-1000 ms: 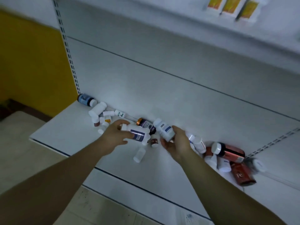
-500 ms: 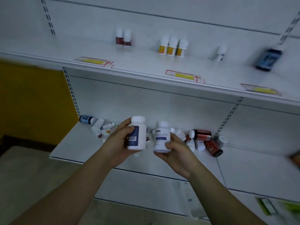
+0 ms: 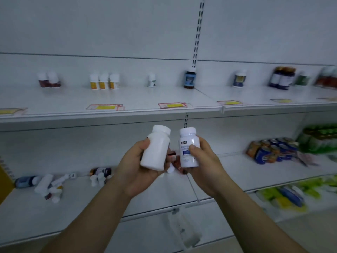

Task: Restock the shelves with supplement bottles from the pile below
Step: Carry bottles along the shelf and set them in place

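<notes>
My left hand [image 3: 135,168] grips a plain white bottle [image 3: 156,147], its label turned away, tilted slightly right. My right hand [image 3: 204,165] holds a white bottle with a blue label [image 3: 188,147] upright, thumb across its front. Both are raised side by side in front of the lower shelf's back wall, just under the upper shelf [image 3: 127,114]. The pile of loose bottles [image 3: 49,185] lies on the lower shelf [image 3: 36,216] at the left, with more [image 3: 100,175] near my left wrist. A few bottles behind my hands are mostly hidden.
The upper shelf carries small groups of upright bottles: dark red [image 3: 48,80], yellow-labelled [image 3: 104,82], a single white one [image 3: 151,80], a dark blue one [image 3: 189,79], others further right [image 3: 281,77]. Price tags [image 3: 104,107] line its edge. Cans [image 3: 271,150] and green packs [image 3: 317,141] fill the right.
Both hands lifted a bottle each out of the pile and raised them toward the upper shelf. The left bottle was turned so its label faces away. The view swung up and right.
</notes>
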Action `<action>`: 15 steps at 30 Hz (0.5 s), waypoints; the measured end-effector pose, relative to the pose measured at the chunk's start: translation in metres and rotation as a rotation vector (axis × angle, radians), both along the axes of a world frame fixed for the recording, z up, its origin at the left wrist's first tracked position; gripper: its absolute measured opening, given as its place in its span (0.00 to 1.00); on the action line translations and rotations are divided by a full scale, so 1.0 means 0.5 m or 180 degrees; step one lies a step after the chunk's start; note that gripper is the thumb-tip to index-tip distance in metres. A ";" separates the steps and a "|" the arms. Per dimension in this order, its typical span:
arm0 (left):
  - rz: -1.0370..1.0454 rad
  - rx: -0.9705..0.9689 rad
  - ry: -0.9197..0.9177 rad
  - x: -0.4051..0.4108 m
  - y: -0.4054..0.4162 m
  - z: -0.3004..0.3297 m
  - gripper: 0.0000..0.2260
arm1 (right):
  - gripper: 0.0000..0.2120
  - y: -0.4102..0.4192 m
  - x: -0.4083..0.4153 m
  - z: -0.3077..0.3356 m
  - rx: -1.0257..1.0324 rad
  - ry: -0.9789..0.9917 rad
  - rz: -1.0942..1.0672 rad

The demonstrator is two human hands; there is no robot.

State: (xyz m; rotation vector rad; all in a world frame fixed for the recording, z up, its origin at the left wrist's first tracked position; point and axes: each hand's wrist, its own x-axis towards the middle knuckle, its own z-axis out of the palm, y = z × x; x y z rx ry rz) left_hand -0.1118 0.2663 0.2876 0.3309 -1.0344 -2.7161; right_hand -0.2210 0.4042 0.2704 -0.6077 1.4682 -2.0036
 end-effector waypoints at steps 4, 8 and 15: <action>-0.0300 0.0002 0.0088 -0.085 0.108 0.027 0.19 | 0.17 0.122 -0.074 0.033 0.0006 0.0226 -0.0449; -0.0296 -0.0189 0.0049 -0.173 0.210 0.040 0.21 | 0.15 0.227 -0.152 0.051 0.0002 0.0294 -0.0711; -0.0564 -0.0478 0.0027 -0.317 0.339 0.047 0.22 | 0.17 0.366 -0.266 0.061 0.0013 0.0229 -0.1017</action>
